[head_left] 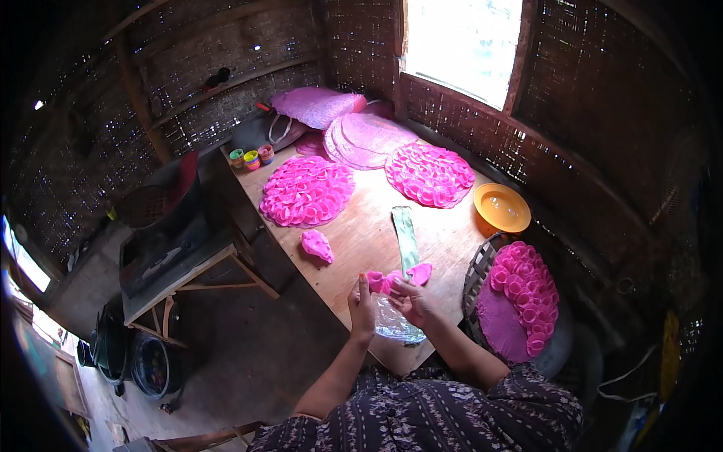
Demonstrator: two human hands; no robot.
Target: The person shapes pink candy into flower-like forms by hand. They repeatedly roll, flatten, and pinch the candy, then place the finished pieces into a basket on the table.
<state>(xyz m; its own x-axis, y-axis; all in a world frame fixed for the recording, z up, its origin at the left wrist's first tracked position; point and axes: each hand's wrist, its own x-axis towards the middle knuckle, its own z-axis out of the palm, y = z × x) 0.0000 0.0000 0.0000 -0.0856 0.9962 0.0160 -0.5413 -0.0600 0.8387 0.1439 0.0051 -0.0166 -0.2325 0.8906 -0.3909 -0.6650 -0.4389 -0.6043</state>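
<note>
Close to the near end of the wooden table, my left hand [362, 305] is closed, its thumb and fingers pinching the left end of a few small pink cup-shaped pieces [386, 282]. On their other side my right hand [412, 300] is closed too, with pink showing above its fingers. What exactly these soft pieces are made of is too small to tell. Below my hands lies a clear plastic sheet or bag [395, 324]. Just beyond my right hand stretches a pale green strip [405, 235]. A loose pink lump [317, 246] rests to the left of my hands.
Two round mats covered with pink cups [307, 190] [430, 175] lie farther back, before stacked flat pink discs [369, 141]. Small coloured cups [251, 160] stand at the far left corner. On the right are an orange bowl [502, 208] and a woven basket [476, 282] with a partly covered pink disc [506, 324].
</note>
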